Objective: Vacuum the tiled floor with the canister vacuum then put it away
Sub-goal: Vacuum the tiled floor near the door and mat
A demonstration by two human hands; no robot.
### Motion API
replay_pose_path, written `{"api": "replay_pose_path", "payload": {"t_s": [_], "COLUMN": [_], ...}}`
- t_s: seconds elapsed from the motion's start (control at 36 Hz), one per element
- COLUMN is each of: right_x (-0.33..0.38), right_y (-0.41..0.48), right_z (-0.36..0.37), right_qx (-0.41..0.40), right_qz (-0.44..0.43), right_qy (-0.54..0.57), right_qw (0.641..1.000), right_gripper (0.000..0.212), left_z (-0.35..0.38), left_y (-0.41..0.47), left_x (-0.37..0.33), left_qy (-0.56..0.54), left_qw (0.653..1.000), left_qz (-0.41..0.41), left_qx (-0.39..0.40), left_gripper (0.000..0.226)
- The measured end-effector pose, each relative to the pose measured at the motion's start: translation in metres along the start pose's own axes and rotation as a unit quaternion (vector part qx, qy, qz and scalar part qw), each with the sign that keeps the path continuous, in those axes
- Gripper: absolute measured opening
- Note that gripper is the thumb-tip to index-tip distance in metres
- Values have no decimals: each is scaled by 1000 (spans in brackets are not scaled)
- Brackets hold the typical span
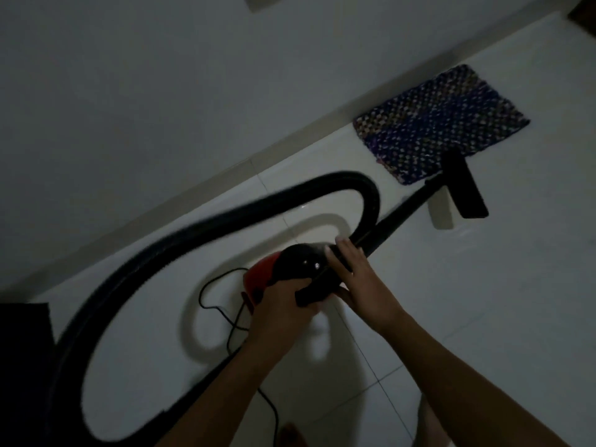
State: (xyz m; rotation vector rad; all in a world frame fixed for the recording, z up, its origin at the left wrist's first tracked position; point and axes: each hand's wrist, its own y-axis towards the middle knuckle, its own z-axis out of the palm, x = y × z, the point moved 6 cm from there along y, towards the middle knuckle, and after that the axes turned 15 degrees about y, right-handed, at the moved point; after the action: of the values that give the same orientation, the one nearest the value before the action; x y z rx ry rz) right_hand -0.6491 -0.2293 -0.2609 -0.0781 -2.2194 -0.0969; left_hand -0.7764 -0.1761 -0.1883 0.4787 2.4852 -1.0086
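Note:
The red and black vacuum canister (pixel 274 274) sits on the white tiled floor (pixel 483 301) in front of me. My left hand (pixel 280 308) grips a black handle piece (pixel 308 295) just above it. Beside it, my right hand (pixel 358 275) holds the lower end of the black wand (pixel 406 208), fingers laid over the top and thumb underneath. The wand slants away to the flat floor head (pixel 464 187), which rests on the tiles at the edge of a rug. A thick black hose (pixel 225 221) loops wide to the left and back under my left arm.
A crocheted blue and purple rug (pixel 442 124) lies against the baseboard (pixel 225 175) of the white wall. A thin black power cord (pixel 222 309) curls on the tiles left of the canister. A dark box-like object (pixel 22 337) stands at the left edge. My foot (pixel 292 435) shows at the bottom.

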Motion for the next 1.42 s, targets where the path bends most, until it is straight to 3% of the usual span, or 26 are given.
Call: {"api": "replay_pose_path", "payload": {"t_s": [0.14,0.25,0.33,0.39,0.44,0.47,0.61,0.75,0.83,0.92,1.06,1.17,1.31,1.42], "right_x": [-1,-4,-20,-28,-36,-43,-72,-85,-92,-103,-119,-127,-135,-144], "right_y": [-33,-54,-64,-68,-76,-82,-120,-139,-147,-152,-148,-135,-115,-109], "right_z": [-24,-46,-60,-69,-76,-81,-104,-119,-128,-134,-136,-139,-146,-157], "right_qx": [-49,-147,-234,-314,-375,-393,-436,-457,-472,-479,-485,-513,-560,-568], "right_qz": [120,246,360,358,358,365,401,415,425,430,437,438,396,379], "right_qy": [115,216,346,495,605,620,627,639,627,610,618,601,642,654], "right_qw": [985,933,834,727,604,573,505,459,451,462,438,429,344,326], "right_gripper": [81,64,47,37,45,52,57,35,7,16,32,40,44,45], "left_z": [5,12,26,40,53,61,101,125,138,149,156,154,150,154], "left_y": [5,9,13,18,19,18,14,9,-1,-2,4,17,29,37], "left_x": [-28,-61,-83,-98,-113,-121,-156,-179,-190,-199,-205,-208,-215,-222], "left_qy": [-40,-33,-32,-29,-20,-16,35,99,27,5,-8,-56,-73,-90], "left_qw": [998,996,995,994,994,993,985,962,942,937,934,930,924,918], "left_qz": [-30,-54,-62,-53,-46,-43,-7,23,17,45,84,66,56,43], "left_qx": [30,61,74,88,101,108,169,254,334,347,346,357,370,383], "left_gripper": [23,26,26,21,16,18,21,41,36,33,35,34,40,36]}}
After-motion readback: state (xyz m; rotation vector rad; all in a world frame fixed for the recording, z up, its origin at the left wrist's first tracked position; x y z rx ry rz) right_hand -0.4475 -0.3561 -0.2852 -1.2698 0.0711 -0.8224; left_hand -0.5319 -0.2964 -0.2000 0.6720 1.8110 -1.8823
